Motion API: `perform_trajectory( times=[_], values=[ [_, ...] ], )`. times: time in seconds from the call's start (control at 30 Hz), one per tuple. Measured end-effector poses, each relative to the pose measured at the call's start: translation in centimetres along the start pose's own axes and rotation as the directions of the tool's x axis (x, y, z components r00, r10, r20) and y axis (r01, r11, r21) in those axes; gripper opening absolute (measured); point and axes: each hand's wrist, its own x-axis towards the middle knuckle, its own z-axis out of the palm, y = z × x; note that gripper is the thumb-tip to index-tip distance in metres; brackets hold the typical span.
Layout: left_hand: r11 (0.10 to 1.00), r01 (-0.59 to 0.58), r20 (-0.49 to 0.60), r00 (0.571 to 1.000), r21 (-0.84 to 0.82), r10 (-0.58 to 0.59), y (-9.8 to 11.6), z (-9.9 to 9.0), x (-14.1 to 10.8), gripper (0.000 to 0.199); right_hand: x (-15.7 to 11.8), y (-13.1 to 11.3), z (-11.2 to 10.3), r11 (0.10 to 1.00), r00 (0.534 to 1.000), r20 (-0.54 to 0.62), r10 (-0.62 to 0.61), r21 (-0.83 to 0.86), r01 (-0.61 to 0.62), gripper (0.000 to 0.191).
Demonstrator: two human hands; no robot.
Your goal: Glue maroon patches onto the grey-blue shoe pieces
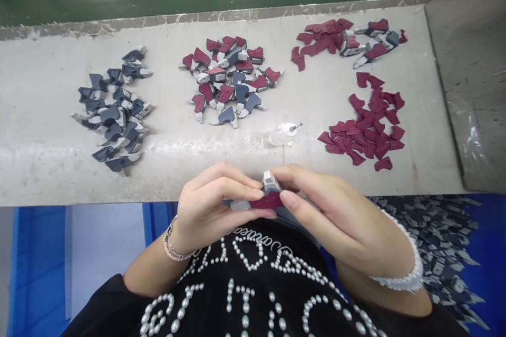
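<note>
Maroon is flashing between the fingers right now: the person's left hand (209, 210) and right hand (336, 215) are both gripping a layered cut piece (269, 198) of maroon, grey and white, holding it just past the front edge of a scuffed grey workbench (43, 168). The left hand is curling its fingers over one end, while the right hand is pinching from the other side, its thumb pressing on the maroon face. A white-tipped end is poking upward between them.

Across the bench, a slate-blue pile (113, 110) of cut pieces is sitting on the left, and a mixed maroon-and-blue pile (229, 81) is lying in the middle. Further right, a maroon-and-grey heap (348, 39) is spreading near the back edge, with loose maroon cutouts (369, 121) just below it. A small clear bottle (282, 134) with a metal tip is lying on its side between the middle pile and those cutouts. Below the bench on the right, a blue bin (484, 231) is holding a mass of grey pieces (435, 244). A pearl bracelet (174, 244) is circling the left wrist, and a white beaded cuff (399, 276) is circling the right.
</note>
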Motion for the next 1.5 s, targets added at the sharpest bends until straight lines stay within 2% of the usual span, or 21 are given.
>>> perform_trajectory(
  times=[0.37,0.43,0.5,0.57,0.63,0.73,0.87,1.03,1.1,1.27,1.33,1.4,1.43,1.5],
  values=[
    [0.999,0.015,-0.001,1.0,-0.04,-0.015,0.0,-0.1,-0.3,0.024,-0.3,0.4,0.2,0.999,0.999,-0.001,-0.044,-0.006,0.044,0.003],
    [0.999,0.046,0.028,0.999,-0.023,-0.045,0.0,-0.1,-0.2,0.025,-0.5,0.3,0.5,0.995,0.999,-0.039,-0.03,-0.092,0.026,0.006],
    [0.992,0.123,0.091,0.988,0.035,-0.126,0.0,-0.1,0.0,0.026,-0.8,0.0,0.7,0.977,0.997,-0.079,-0.021,-0.214,0.003,0.008],
    [0.981,0.175,0.165,0.968,0.08,-0.187,0.1,-0.2,0.3,0.022,-0.9,-0.1,0.9,0.949,0.996,-0.078,-0.038,-0.315,0.011,0.009],
    [0.979,0.186,0.216,0.956,0.083,-0.2,0.2,-0.1,0.4,0.015,-0.9,-0.2,1.0,0.925,0.997,-0.048,-0.063,-0.378,0.04,0.013],
    [0.972,0.229,0.195,0.953,0.046,-0.234,0.2,0.1,0.4,0.011,-0.8,0.0,0.9,0.9,0.997,-0.01,-0.082,-0.43,0.07,0.018],
    [0.957,0.289,0.143,0.948,-0.007,-0.285,-0.1,0.5,0.1,0.014,-0.7,0.1,0.7,0.891,0.997,-0.002,-0.075,-0.448,0.066,0.019],
    [0.945,0.323,0.266,0.908,0.047,-0.323,-0.3,0.1,0.2,0.013,-0.5,0.2,0.5,0.909,0.997,-0.012,-0.071,-0.412,0.06,0.014],
    [0.948,0.31,0.284,0.904,0.073,-0.318,-0.2,0.0,0.3,0.013,-0.2,0.3,0.6,0.917,0.998,-0.019,-0.055,-0.397,0.043,0.013],
    [0.96,0.252,0.248,0.929,0.122,-0.275,0.1,0.0,-0.1,0.007,0.4,0.4,0.9,0.93,0.999,0.032,-0.003,-0.368,0.015,0.013],
    [0.946,0.301,0.273,0.906,0.118,-0.323,-0.1,-0.3,-0.4,0.01,0.4,0.6,0.9,0.938,0.999,0.036,0.04,-0.345,-0.025,0.012],
    [0.921,0.372,0.272,0.88,0.116,-0.389,-0.8,-1.1,-0.5,0.013,0.1,1.0,0.6,0.951,0.997,-0.008,0.081,-0.299,-0.08,0.014],
    [0.906,0.403,0.234,0.876,0.126,-0.422,-1.3,-1.6,-0.3,0.012,-0.1,1.4,0.3,0.959,0.994,-0.042,0.098,-0.264,-0.106,0.014],
    [0.878,0.455,0.081,0.879,0.152,-0.469,-2.5,-2.5,0.6,0.014,-0.4,2.5,-0.6,0.967,0.986,-0.11,0.129,-0.208,-0.15,0.019]
  ],
)
